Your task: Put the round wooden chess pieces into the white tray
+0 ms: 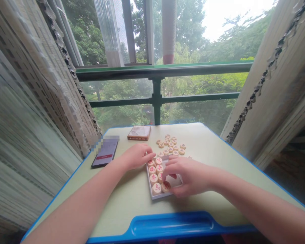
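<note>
A shallow white box tray (150, 189) lies in the middle of the small table and holds several round wooden chess pieces (154, 173) with red characters. My left hand (136, 155) rests at the tray's far left corner, fingers curled against a piece there. My right hand (189, 176) is over the tray's right side, its fingers pinched on a piece (166, 186) near the front edge. A loose heap of more pieces (170, 145) lies on the table just beyond the tray.
A phone (105, 153) lies at the table's left edge. A flat brown box lid (139, 133) sits at the far side. The table (132, 200) has a blue rim and a blue front groove (171, 225). Curtains hang on both sides; a green railing (157, 98) and window are ahead.
</note>
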